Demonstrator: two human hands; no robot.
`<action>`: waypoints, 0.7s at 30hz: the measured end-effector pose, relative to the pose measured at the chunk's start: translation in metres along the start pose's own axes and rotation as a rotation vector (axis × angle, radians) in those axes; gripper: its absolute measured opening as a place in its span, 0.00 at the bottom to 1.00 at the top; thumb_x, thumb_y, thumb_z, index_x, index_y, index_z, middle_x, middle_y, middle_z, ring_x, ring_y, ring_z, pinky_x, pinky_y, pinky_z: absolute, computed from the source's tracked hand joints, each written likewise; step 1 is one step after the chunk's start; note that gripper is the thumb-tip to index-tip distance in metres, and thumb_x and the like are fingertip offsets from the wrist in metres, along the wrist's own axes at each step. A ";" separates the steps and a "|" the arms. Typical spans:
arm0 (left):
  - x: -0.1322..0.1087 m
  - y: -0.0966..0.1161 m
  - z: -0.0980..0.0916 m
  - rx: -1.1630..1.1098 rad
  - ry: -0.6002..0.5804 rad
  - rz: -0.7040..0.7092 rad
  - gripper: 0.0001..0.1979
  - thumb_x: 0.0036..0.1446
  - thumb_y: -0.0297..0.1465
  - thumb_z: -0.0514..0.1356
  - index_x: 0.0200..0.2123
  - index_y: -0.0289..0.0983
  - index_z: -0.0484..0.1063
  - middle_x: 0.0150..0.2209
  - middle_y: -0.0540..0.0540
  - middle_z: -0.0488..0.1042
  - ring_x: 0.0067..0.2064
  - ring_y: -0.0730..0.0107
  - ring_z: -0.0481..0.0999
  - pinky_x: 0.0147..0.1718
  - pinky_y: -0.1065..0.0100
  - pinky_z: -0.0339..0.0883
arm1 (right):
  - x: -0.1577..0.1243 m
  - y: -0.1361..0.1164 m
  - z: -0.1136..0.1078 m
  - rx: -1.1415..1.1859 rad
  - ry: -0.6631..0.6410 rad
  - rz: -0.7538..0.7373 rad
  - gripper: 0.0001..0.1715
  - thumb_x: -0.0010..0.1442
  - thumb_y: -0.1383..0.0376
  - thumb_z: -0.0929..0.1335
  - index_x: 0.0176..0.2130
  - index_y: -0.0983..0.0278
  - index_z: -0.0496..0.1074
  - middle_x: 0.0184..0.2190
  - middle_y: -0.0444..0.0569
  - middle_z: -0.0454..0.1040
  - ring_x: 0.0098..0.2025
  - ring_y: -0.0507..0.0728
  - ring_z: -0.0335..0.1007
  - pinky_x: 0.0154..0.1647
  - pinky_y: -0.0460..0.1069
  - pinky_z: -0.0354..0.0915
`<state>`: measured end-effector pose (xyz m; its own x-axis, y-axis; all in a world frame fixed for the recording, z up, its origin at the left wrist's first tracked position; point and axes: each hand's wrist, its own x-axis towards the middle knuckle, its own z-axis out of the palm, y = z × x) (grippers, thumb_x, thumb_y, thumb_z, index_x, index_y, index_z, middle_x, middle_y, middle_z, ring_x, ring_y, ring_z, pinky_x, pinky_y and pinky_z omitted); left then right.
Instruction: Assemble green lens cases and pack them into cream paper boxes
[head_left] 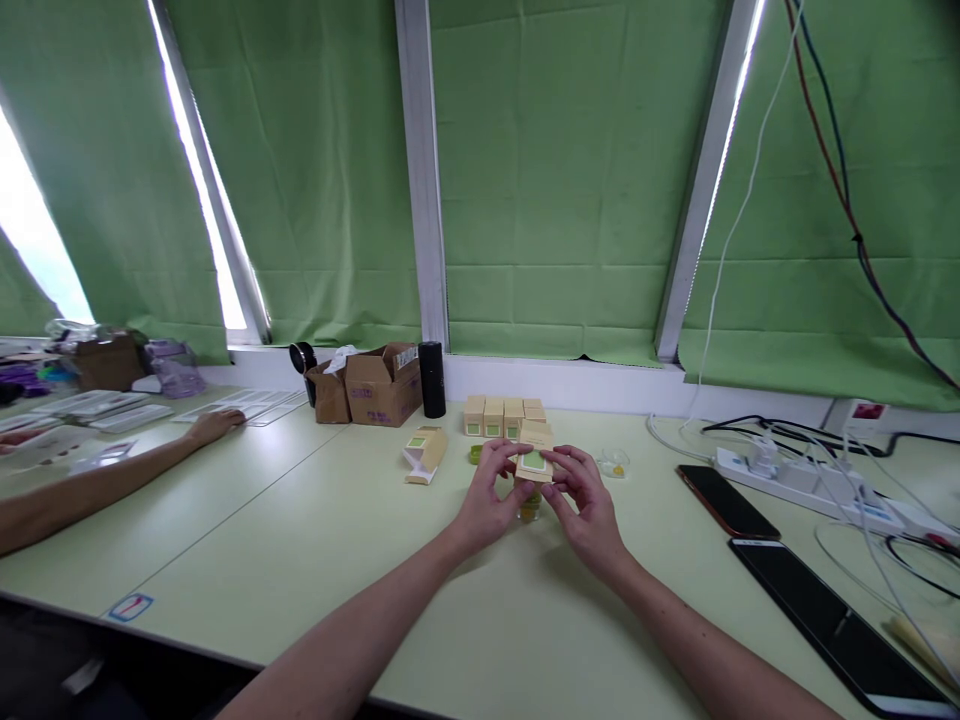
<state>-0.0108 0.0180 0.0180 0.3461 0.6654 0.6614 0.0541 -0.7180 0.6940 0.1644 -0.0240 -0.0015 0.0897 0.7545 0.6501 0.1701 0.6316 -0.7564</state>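
Note:
A small tan cardboard box (pixel 535 440) with a green square label is gripped between my two hands. My left hand (pixel 486 500) pinches its left side with thumb and fingers, and my right hand (pixel 589 508) closes on the right side. Just under the box shows a small clear container with yellowish contents (pixel 529 508); whether it touches the box I cannot tell. Behind my left fingers a small green item (pixel 475 454) is partly hidden. An opened box (pixel 426 453) with its flap out lies to the left. Several matching boxes (pixel 495 416) stand in a row behind.
A clear round piece (pixel 615 464) lies right of my hands. Two dark-screened devices, a phone (pixel 727 500) and a tablet (pixel 832 620), sit near a power strip (pixel 802 485) with cables. Cartons (pixel 382 385) and a black cylinder (pixel 432 380) stand behind; another person's arm (pixel 112 490) reaches in left.

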 end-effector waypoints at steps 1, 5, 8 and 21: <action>0.000 0.000 0.000 -0.002 0.001 -0.001 0.19 0.64 0.40 0.63 0.56 0.45 0.72 0.54 0.41 0.63 0.49 0.62 0.70 0.52 0.57 0.68 | 0.000 0.001 0.000 0.001 0.002 0.000 0.21 0.66 0.53 0.70 0.57 0.53 0.74 0.59 0.54 0.61 0.41 0.53 0.75 0.50 0.56 0.75; 0.000 -0.002 0.000 -0.002 0.004 -0.016 0.19 0.63 0.40 0.64 0.56 0.44 0.72 0.53 0.41 0.62 0.47 0.63 0.70 0.51 0.57 0.69 | 0.000 0.003 0.000 0.004 0.005 -0.003 0.21 0.66 0.53 0.70 0.56 0.53 0.74 0.59 0.54 0.61 0.43 0.55 0.76 0.50 0.56 0.76; 0.000 -0.002 0.000 -0.005 0.003 -0.026 0.19 0.63 0.40 0.64 0.56 0.45 0.73 0.52 0.42 0.62 0.46 0.65 0.70 0.52 0.57 0.69 | 0.000 0.002 0.000 -0.004 0.000 -0.004 0.20 0.66 0.54 0.70 0.56 0.53 0.74 0.59 0.54 0.61 0.43 0.55 0.76 0.50 0.56 0.76; 0.000 -0.004 0.000 -0.025 0.005 -0.037 0.18 0.63 0.39 0.64 0.54 0.44 0.73 0.51 0.43 0.61 0.45 0.66 0.70 0.50 0.58 0.69 | 0.000 0.000 0.000 -0.015 0.001 0.000 0.19 0.67 0.54 0.69 0.55 0.53 0.75 0.59 0.53 0.62 0.41 0.54 0.74 0.48 0.56 0.76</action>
<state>-0.0108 0.0212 0.0150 0.3398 0.6921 0.6368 0.0427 -0.6878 0.7247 0.1644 -0.0236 -0.0018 0.0907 0.7540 0.6505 0.1849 0.6291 -0.7550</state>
